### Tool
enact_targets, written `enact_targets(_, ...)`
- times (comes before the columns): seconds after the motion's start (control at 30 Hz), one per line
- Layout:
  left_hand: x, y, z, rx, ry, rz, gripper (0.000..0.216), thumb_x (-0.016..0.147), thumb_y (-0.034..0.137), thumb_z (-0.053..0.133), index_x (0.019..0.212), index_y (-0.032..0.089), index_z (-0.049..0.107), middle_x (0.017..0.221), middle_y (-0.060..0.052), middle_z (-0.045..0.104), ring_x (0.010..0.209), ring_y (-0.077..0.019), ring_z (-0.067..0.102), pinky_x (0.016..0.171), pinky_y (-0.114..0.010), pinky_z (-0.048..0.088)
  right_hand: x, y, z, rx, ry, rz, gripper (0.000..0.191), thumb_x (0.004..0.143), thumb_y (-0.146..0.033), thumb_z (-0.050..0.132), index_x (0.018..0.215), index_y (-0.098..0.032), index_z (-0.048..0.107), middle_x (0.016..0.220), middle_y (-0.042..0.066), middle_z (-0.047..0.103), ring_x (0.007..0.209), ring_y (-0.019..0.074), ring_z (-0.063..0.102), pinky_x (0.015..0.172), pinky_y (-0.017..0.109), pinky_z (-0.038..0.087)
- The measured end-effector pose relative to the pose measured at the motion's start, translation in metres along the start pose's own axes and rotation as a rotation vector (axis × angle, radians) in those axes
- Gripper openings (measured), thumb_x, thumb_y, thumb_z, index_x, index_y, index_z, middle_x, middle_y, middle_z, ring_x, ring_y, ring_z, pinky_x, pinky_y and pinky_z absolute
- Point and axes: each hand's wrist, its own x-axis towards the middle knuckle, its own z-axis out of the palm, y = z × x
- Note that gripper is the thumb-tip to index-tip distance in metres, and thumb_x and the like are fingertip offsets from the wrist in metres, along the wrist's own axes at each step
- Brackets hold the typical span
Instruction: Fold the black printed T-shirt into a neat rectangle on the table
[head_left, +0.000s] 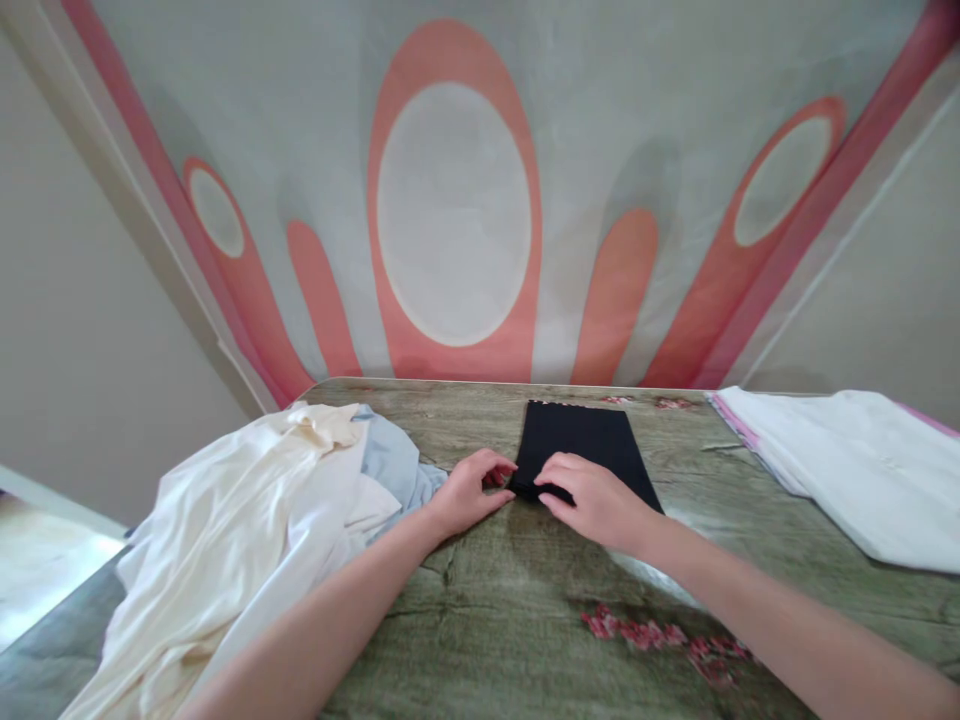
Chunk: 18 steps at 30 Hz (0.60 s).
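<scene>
A flat black folded cloth (592,435) lies on the table in front of me, roughly rectangular, with a thicker near edge. My left hand (472,490) pinches its near left corner between thumb and fingers. Just to the right, my right hand (600,500) is closed on the near edge, thumb below and fingers bent over the top. Part of the cloth's near right side is hidden behind my right hand and wrist.
To the left is a loose heap of cream, white and light blue clothes (247,520). White and pink folded clothes (862,470) lie at the right. The wood-patterned table (480,640) has pink blossom prints and meets a patterned wall (457,365) at its far edge.
</scene>
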Motion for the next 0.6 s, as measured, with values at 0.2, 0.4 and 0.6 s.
enact_targets(0.2,-0.001,0.001,0.002,0.018,0.014,-0.027,0.014,0.070,0.018,0.062,0.083,0.017,0.057,0.077,0.001,0.054,0.070,-0.0110,0.051,0.064,-0.022,0.042,0.021,0.002,0.033,0.040,0.037,0.145,0.011,0.073,-0.023,0.059,0.083,-0.017,0.058,0.082,0.004,0.055,0.076,0.0160,0.052,0.070,0.029,0.044)
enact_targets(0.4,-0.001,0.001,0.002,0.050,0.005,0.004,0.015,0.071,0.026,0.065,0.083,0.017,0.060,0.078,0.000,0.055,0.072,-0.0122,0.051,0.066,-0.022,0.041,0.018,0.007,0.036,0.150,0.056,0.194,0.008,0.073,-0.024,0.058,0.078,-0.018,0.058,0.077,0.002,0.052,0.069,0.0133,0.051,0.064,0.026,0.043)
enact_targets(0.6,-0.003,-0.001,0.002,0.082,0.005,0.051,0.011,0.074,0.027,0.064,0.081,0.018,0.065,0.081,-0.002,0.057,0.077,-0.0137,0.053,0.071,-0.024,0.042,0.019,0.006,0.038,0.132,0.099,0.173,0.012,0.078,-0.024,0.054,0.074,-0.018,0.063,0.075,0.002,0.054,0.068,0.0136,0.051,0.063,0.027,0.043)
